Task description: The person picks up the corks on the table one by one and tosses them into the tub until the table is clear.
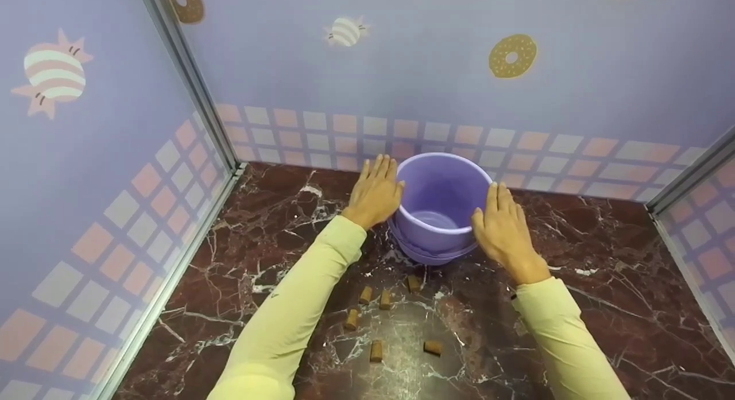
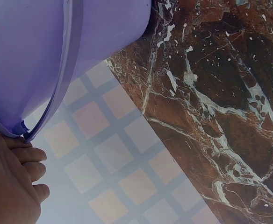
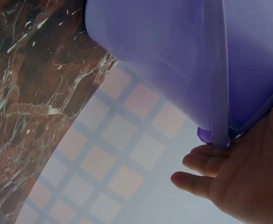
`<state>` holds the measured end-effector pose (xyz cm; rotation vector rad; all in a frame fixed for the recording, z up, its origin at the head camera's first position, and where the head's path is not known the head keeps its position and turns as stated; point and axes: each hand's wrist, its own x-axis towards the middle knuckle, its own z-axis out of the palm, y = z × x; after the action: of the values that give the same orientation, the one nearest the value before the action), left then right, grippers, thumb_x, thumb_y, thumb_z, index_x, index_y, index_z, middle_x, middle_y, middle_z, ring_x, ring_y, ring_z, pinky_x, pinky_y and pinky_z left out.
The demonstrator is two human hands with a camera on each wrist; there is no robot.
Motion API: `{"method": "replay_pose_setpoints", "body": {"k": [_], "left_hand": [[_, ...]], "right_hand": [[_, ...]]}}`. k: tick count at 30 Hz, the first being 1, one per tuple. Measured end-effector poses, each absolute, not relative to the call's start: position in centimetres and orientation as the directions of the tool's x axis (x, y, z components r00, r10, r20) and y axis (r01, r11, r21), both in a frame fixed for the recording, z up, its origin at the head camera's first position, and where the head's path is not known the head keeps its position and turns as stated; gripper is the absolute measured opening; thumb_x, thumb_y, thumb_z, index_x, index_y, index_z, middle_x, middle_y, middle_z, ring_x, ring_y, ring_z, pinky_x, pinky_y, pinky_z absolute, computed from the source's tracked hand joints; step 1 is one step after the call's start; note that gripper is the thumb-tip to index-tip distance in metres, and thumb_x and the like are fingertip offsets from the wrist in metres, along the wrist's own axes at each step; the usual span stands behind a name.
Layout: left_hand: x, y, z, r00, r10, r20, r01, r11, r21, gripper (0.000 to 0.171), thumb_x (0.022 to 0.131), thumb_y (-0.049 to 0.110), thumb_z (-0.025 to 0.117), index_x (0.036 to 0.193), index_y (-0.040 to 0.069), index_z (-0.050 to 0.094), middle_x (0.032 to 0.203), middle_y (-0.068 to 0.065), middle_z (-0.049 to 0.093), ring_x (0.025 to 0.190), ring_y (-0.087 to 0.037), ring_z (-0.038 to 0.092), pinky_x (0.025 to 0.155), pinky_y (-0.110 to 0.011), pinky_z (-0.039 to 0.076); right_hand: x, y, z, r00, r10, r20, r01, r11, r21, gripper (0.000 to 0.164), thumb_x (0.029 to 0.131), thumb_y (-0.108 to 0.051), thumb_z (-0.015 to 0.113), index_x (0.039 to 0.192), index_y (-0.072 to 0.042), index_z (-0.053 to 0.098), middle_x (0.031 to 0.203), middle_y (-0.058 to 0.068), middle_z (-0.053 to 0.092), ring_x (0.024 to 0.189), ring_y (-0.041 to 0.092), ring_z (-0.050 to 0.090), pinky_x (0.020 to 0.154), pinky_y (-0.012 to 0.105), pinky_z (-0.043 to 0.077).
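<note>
A purple bucket (image 1: 432,240) stands upright on the dark marble surface near the back wall. Nothing shows inside it in the head view. My left hand (image 1: 374,194) touches its left side at the rim, with fingers stretched away from me. Against the right side lies my right hand (image 1: 505,230), its fingers likewise extended. The bucket's handle (image 2: 71,51) hangs down along the outer wall. In the wrist views, the left fingers (image 2: 30,158) and right fingers (image 3: 197,163) are beside the handle's attachment points.
Several small brown cork-like pieces (image 1: 376,350) lie scattered on the marble surface (image 1: 275,228) in front of the bucket. Patterned lilac walls rise at the back (image 1: 413,61), left (image 1: 103,153) and right (image 1: 712,233), with metal strips at the corners.
</note>
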<state>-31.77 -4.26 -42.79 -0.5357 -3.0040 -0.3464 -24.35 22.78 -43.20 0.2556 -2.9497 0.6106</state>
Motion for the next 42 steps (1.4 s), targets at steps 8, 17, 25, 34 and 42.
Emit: {"method": "replay_pose_setpoints", "body": {"k": [8,17,25,34,42], "left_hand": [[-31.7,-4.4,-42.9,-0.936,0.330,0.121,0.350,0.911,0.221,0.063,0.116,0.035,0.030,0.166,-0.003,0.023,0.173,-0.019,0.017,0.162,-0.031,0.008,0.130,-0.042,-0.008],[-31.6,-4.5,-42.8,-0.933,0.331,0.144,0.356,0.906,0.226,0.063,0.116,0.035,0.030,0.165,-0.004,0.025,0.173,-0.021,0.017,0.162,-0.032,0.008,0.130,-0.042,-0.008],[-31.4,-4.5,-42.7,-0.928,0.333,0.170,0.366,0.900,0.235,0.064,0.116,0.036,0.031,0.164,-0.006,0.027,0.173,-0.022,0.017,0.162,-0.033,0.008,0.129,-0.042,-0.008],[-31.0,-4.6,-43.0,-0.928,0.321,0.189,0.366,0.882,0.298,0.070,0.116,0.045,0.028,0.164,-0.006,0.026,0.171,-0.024,0.018,0.161,-0.035,0.010,0.132,-0.048,0.000],[-30.5,-4.8,-42.7,-0.927,0.306,0.215,0.370,0.840,0.397,0.072,0.115,0.048,0.030,0.163,-0.006,0.028,0.171,-0.024,0.020,0.161,-0.034,0.010,0.130,-0.042,-0.006]], "right_hand": [[-24.4,22.7,-43.2,-0.983,-0.134,0.122,-0.172,0.904,-0.390,0.072,0.111,-0.030,0.028,0.161,0.016,0.005,0.169,0.037,0.000,0.158,0.052,0.004,0.128,0.064,0.003],[-24.6,22.6,-43.3,-0.982,-0.134,0.133,-0.174,0.914,-0.365,0.077,0.115,-0.041,0.028,0.161,0.017,0.007,0.169,0.038,0.003,0.158,0.052,0.005,0.128,0.064,0.004],[-24.6,22.7,-43.2,-0.982,-0.133,0.136,-0.174,0.916,-0.362,0.079,0.115,-0.043,0.028,0.161,0.018,0.009,0.168,0.039,0.004,0.158,0.052,0.006,0.128,0.064,0.004],[-24.6,22.7,-43.4,-0.982,-0.135,0.135,-0.176,0.916,-0.360,0.077,0.114,-0.040,0.029,0.160,0.018,0.009,0.168,0.039,0.005,0.157,0.052,0.007,0.128,0.063,0.004],[-24.7,22.8,-43.4,-0.981,-0.137,0.139,-0.177,0.920,-0.349,0.076,0.114,-0.038,0.031,0.160,0.018,0.011,0.168,0.040,0.007,0.157,0.053,0.009,0.128,0.063,0.006]]}}
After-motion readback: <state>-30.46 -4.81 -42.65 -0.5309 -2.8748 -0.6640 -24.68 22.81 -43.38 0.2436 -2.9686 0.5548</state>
